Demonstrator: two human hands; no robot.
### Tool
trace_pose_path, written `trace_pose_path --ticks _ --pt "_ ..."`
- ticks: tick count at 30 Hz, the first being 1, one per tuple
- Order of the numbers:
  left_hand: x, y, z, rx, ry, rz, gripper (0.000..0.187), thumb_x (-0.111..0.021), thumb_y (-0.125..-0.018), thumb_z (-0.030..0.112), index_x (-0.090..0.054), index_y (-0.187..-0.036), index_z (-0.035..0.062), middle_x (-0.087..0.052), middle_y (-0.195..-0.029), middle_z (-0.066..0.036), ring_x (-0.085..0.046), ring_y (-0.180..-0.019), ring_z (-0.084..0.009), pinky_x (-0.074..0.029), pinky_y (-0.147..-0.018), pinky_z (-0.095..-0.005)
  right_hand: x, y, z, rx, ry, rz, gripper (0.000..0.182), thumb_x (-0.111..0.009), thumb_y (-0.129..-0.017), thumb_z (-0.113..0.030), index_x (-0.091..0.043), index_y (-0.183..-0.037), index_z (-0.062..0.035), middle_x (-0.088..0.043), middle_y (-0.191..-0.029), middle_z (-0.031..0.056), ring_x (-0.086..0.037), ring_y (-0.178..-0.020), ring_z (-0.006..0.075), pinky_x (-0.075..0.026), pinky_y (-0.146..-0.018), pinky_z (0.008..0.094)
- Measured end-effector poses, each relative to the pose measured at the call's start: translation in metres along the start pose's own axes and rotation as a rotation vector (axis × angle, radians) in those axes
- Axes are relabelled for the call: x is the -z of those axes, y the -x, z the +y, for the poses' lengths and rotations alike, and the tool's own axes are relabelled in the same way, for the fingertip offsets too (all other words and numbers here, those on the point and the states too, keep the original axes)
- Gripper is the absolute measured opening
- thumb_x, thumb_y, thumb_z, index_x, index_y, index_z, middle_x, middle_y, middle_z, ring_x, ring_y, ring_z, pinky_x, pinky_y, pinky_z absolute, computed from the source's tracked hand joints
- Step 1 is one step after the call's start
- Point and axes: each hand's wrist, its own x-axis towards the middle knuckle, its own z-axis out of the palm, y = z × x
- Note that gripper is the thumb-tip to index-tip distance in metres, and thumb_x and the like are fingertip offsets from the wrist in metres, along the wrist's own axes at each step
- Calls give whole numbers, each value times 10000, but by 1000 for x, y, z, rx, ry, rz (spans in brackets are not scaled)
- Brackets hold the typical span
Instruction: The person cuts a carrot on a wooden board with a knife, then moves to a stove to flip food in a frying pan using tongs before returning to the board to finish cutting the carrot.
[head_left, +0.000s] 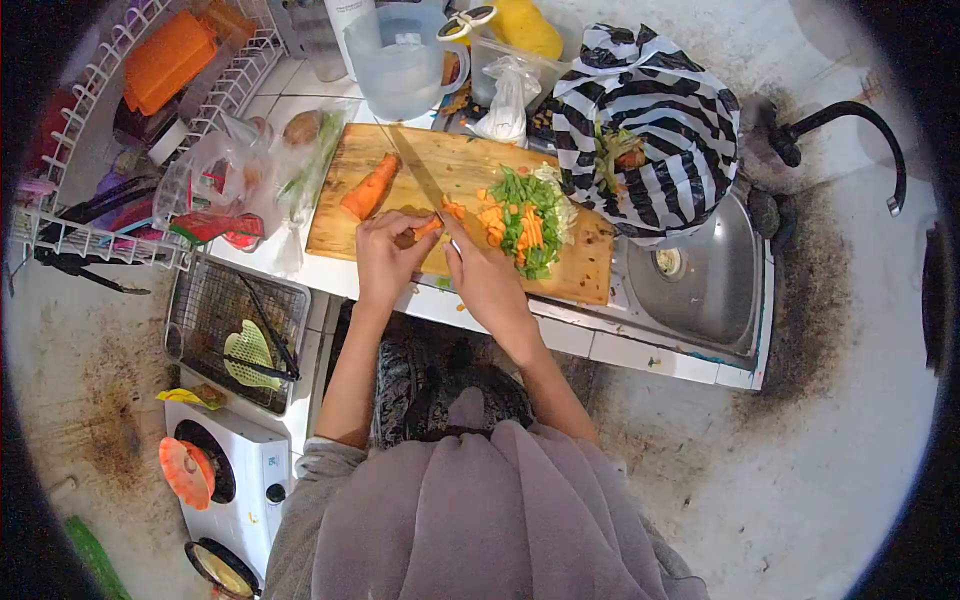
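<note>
Cutting carrot on a wooden cutting board (335,235), the landmark for all places given here. The carrot piece (428,229) lies at the near edge of the board, left of its middle, its long axis running roughly along that edge and slanting a little toward the far side. The left grip (385,250) is the nearer of the two: its fingertips are closed on the piece from the left. The right grip (490,283) is closed around the handle of the knife (420,175), whose blade crosses the board from the near edge toward the far left edge, steeply across the piece's axis and at its right end; whether the edge is touching the flesh cannot be told. On the left part of the board rests a larger carrot (370,188), apart from both grips; on the right part lie cut carrot (492,222), chopped greens (530,195) and pale shreds (556,185). Beyond the far edge stand a clear jug (400,75) and, behind it, a white container (350,25) with print too small to read; beyond the far right corner sits a striped bag (650,120). No brand, label or other writing is legible around the board.
</note>
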Motion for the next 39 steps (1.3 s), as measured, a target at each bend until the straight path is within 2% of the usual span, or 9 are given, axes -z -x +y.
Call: trace_pose_path --ticks 6,9,11,15,20,27,32,35,39 --pt "-1 1 -6 -71 -92 -2 180 -777 -691 104 -711 -828 9 -668 -742 -118 -625 -622 -218 -478 -603 -300 -12 -2 5 86 102 125 409 -489 -945 -216 -463 -1347 -152 -604 -666 226 -614 -626 407 -499 -615 482" --pt "-1 0 -3 -31 -42 11 182 -778 -689 105 -711 -828 9 -670 -745 -115 -624 -621 -217 -480 -607 -301 -6 -3 2 39 43 105 397 -482 -954 -224 -463 -1342 -145 -615 -701 234 -621 -668 406 -501 -644 471" --pt "0 1 0 -24 -93 11 191 -782 -689 108 -712 -835 8 -669 -740 -112 -619 -616 -213 -481 -607 -299 5 -1 3 -63 -197 21 408 -474 -957 -240 -448 -1346 -121 -642 -860 246 -628 -796 427 -493 -719 497" --pt "1 1 4 9 -36 2 210 -790 -686 114 -715 -851 8 -672 -739 -111 -616 -611 -208 -483 -607 -299 24 7 0 -132 -258 -66 416 -466 -962 -257 -442 -1354 -120 -642 -891 244 -618 -833 431 -480 -750 493" --pt "-1 1 -1 -9 -16 19 236 -801 -680 120 -721 -872 9 -674 -741 -112 -606 -598 -198 -484 -600 -299 4 12 16 1 -246 31 437 -442 -968 -290 -420 -1380 -144 -639 -933 245 -609 -898 425 -469 -815 482" --pt "1 -1 -1 13 -25 -11 229 -801 -680 128 -726 -868 20 -676 -745 -112 -619 -609 -203 -479 -596 -305 10 4 8 -83 -228 -89 420 -447 -960 -273 -444 -1354 -129 -646 -968 230 -619 -865 430 -481 -798 487" --pt "0 0 -5 -79 -68 0 216 -789 -683 119 -726 -866 22 -678 -753 -114 -621 -603 -205 -484 -606 -305 -3 -1 1 -34 53 -22 419 -475 -954 -259 -453 -1359 -155 -626 -733 241 -619 -736 426 -481 -735 505" --pt "-1 1 -6 28 -18 -18 208 -781 -690 114 -727 -870 27 -682 -760 -110 -627 -629 -209 -488 -631 -297 7 -3 -12 -115 116 -143 418 -500 -931 -238 -462 -1337 -145 -641 -853 250 -644 -812 389 -511 -702 500" --pt "3 1 0 23 -33 -39 221 -776 -693 107 -726 -890 22 -683 -790 -118 -637 -678 -213 -494 -658 -296 10 -3 -5 -88 40 -106 426 -485 -942 -256 -446 -1352 -149 -641 -903 251 -638 -838 397 -506 -724 499"
